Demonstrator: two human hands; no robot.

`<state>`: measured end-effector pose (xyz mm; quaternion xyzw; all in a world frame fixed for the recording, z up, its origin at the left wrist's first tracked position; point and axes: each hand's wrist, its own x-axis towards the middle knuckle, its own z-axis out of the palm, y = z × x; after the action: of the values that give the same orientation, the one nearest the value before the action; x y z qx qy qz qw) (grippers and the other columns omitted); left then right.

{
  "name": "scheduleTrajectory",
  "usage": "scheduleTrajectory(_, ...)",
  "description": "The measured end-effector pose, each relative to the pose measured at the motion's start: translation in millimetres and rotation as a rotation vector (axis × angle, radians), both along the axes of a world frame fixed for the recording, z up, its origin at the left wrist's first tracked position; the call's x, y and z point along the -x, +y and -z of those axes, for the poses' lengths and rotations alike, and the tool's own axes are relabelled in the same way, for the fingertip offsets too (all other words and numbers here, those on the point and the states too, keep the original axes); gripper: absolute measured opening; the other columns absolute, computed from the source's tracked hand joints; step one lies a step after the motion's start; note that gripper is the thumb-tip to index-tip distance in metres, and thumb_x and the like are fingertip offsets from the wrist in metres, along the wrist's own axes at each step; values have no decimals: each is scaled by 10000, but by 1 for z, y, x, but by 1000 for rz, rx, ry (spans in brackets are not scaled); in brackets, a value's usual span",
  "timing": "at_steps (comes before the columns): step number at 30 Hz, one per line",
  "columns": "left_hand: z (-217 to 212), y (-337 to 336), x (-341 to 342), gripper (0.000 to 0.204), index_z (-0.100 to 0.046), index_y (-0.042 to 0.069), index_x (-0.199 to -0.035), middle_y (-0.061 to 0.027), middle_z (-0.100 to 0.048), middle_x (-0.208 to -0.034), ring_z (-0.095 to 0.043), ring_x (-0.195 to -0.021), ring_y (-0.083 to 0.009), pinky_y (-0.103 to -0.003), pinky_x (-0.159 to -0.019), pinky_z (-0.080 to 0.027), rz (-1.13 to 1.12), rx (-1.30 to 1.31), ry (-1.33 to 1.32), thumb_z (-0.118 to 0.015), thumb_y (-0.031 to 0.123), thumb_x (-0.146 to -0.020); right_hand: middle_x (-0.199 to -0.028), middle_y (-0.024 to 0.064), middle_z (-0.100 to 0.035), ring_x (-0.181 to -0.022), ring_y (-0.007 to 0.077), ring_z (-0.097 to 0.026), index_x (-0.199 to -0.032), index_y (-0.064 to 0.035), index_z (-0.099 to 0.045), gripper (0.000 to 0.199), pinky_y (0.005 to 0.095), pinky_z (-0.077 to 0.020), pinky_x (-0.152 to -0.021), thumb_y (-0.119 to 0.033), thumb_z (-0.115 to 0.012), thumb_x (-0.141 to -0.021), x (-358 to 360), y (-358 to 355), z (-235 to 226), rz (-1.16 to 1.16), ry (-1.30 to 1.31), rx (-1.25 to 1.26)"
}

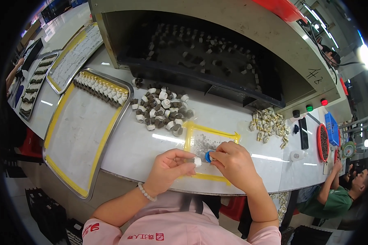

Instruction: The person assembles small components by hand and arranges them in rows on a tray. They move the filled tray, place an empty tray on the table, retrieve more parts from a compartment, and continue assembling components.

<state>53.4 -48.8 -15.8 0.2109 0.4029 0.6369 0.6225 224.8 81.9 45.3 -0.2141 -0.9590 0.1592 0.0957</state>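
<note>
Over the near part of the table my left hand [167,168] pinches a small white piece [197,161], round and short, between thumb and fingertips. Just to its right my right hand [236,166] is closed on a small blue ring-shaped piece [208,156], held between thumb and fingers. The two pieces are close together but apart. Under both hands lies a square marked out in yellow tape [188,139], with dark smudges inside. Beyond my left hand is a loose pile of white-and-dark-brown pieces [163,109]. What the right fingers cover is hidden.
A metal tray [79,143] at left holds rows of pieces [104,89] at its far end. Ahead, a grey machine housing [216,18] covers a black bin [184,77]. Rightward are yellowish-white pieces [270,124], a black phone-like slab [303,133], a red bowl [319,143] and a person [335,200].
</note>
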Motion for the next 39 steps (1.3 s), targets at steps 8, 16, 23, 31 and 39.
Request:
scheduleTrajectory(8,-1,0,1,243,-599,-37,-1105,-98,-666,-913,-663,-829,-144,-264,-766,-550,31,-28,-38,-635,-18,-865,-853,82,-636,-781,241,-621,-919,-23,-688,234,324,-502,-687,-39,-753,-695,-13,-9,11,175,266,355)
scheduleTrajectory(16,-1,-1,1,256,-602,-42,-1118,-105,-674,-895,-661,-816,-144,-267,-760,-547,64,9,-19,-638,-6,-867,-930,104,-658,-881,202,-622,-949,11,-691,282,295,-482,-777,11,-790,-684,-14,-21,18,237,445,669)
scheduleTrajectory(23,-3,-1,1,251,-596,-54,-1118,-125,-670,-912,-666,-808,-166,-278,-746,-557,74,-2,6,-621,-28,-870,-965,109,-654,-929,203,-612,-964,18,-687,301,300,-476,-825,17,-797,-684,-13,-24,22,228,500,814)
scheduleTrajectory(31,-1,-1,1,234,-596,-68,-1103,-146,-670,-911,-673,-798,-192,-289,-728,-572,89,8,28,-609,-55,-869,-925,102,-668,-875,187,-627,-942,3,-710,275,284,-488,-781,9,-801,-682,-6,-25,21,198,481,718)
scheduleTrajectory(39,2,-5,1,239,-620,-36,-1111,-86,-671,-908,-648,-799,-127,-250,-733,-543,98,-6,38,-640,16,-878,-890,97,-685,-806,173,-643,-916,-9,-731,247,258,-496,-703,5,-798,-678,-2,-27,19,196,377,695)
